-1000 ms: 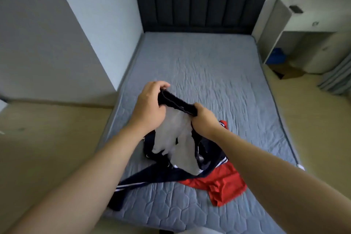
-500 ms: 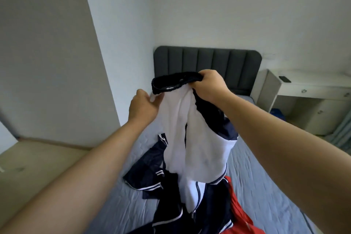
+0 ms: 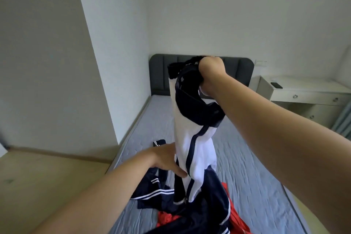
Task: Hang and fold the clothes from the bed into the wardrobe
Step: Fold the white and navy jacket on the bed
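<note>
right hand [image 3: 210,70] is clenched round the dark collar of a navy-and-white track jacket [image 3: 191,138], holding it up over the grey quilted bed [image 3: 247,157]. the jacket's body hangs down and its lower end piles on the mattress, partly over a red garment [image 3: 167,220]. left hand [image 3: 167,159] meets the white panel low down, thumb on the cloth. its fingers seem to pass behind, so i cannot tell pinch from mere touch.
</note>
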`<state>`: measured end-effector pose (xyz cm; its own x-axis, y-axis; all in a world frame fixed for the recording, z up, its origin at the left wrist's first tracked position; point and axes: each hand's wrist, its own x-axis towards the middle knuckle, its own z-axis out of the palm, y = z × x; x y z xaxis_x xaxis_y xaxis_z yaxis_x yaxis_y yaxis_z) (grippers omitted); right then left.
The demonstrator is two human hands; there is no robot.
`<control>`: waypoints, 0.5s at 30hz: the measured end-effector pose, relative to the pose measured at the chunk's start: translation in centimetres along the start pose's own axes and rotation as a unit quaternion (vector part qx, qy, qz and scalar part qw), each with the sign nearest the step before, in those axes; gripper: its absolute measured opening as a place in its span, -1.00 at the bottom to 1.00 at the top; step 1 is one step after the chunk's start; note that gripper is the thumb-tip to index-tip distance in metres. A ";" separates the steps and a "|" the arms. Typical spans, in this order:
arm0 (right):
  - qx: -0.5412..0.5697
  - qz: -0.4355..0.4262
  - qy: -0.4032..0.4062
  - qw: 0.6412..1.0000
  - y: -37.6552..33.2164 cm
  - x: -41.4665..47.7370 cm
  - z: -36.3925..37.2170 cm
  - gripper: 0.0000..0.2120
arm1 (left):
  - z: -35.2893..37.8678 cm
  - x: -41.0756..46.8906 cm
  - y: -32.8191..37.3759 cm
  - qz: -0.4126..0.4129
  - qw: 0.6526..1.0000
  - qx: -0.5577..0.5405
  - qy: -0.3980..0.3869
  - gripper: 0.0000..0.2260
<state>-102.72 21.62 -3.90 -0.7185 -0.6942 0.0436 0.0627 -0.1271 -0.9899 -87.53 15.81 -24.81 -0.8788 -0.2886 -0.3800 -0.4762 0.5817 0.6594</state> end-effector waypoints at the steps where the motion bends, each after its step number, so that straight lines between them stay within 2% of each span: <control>1: 0.000 -0.005 0.000 1.000 -0.2 -0.1 -0.1 -0.78 | 0.5 0.3 -0.3 -0.021 1.000 -0.004 0.009 -0.44; 3: 0.022 0.000 0.010 1.000 -0.6 -0.1 -0.2 -0.78 | 1.4 0.6 -1.0 -0.096 0.995 0.009 0.030 -0.42; 5: 0.058 0.026 0.015 0.998 -0.9 -0.3 -0.2 -0.79 | 2.1 0.8 -1.4 -0.203 0.979 0.030 0.016 -0.18; 7: 0.110 0.045 0.013 0.993 -1.3 -1.0 -0.1 -0.73 | 2.5 1.2 -1.7 -0.229 0.973 -0.007 0.009 -0.06; 9: 0.141 0.039 0.005 0.989 -1.4 -1.5 0.0 -0.72 | 2.3 1.6 -1.2 -0.208 0.966 -0.125 0.085 -0.13; 12: 0.133 0.023 -0.010 0.991 -1.3 -2.3 -0.3 -0.73 | 0.3 2.3 -0.4 -0.178 0.918 -0.264 0.235 -0.22; 15: 0.144 0.024 0.014 0.989 -1.3 -2.4 -0.9 -0.78 | -2.0 2.6 0.2 -0.128 0.853 -0.422 0.278 -0.52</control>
<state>-101.73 24.08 -2.83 -0.7283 -0.6852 -0.0101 0.2888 -0.2935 -0.9113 -89.99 13.58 -24.39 -0.5097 -0.7763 -0.3709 -0.3012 -0.2428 0.9221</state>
